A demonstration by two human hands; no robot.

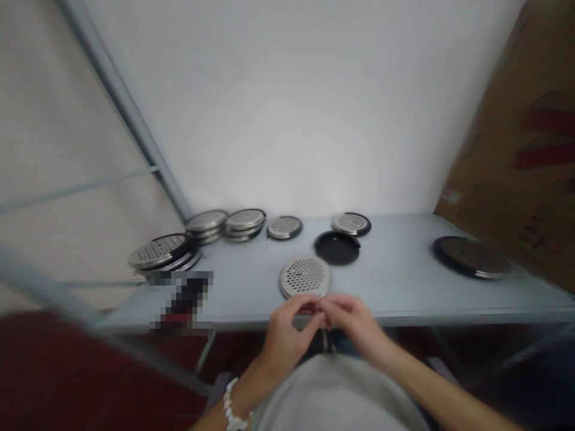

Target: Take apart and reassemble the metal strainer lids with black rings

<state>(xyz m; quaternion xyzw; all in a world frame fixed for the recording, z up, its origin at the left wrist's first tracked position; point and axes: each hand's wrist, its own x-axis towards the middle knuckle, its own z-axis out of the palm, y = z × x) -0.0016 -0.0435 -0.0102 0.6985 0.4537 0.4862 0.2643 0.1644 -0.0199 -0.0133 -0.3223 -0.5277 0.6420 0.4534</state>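
Note:
My left hand (pixel 287 332) and my right hand (pixel 357 326) meet at the table's front edge, fingertips pinched together. What they hold, if anything, is too small and blurred to make out. Right at the fingertips lies a round silver disc (pixel 305 277) with many slotted holes, flat on the table; its near edge is partly covered by my fingers. Just behind it to the right rests a shallow black round tray (pixel 336 248) with a raised rim. Beyond that is a perforated silver disc with a black edge (pixel 351 223).
On the grey table (pixel 395 269), stacks of similar discs stand at the left (pixel 164 251) and back left (pixel 207 224), with another stack (pixel 245 222) and a single disc (pixel 284 227) beside them. A dark-rimmed disc (pixel 469 257) lies right, near a cardboard box (pixel 516 155). A metal frame (pixel 130 120) rises left.

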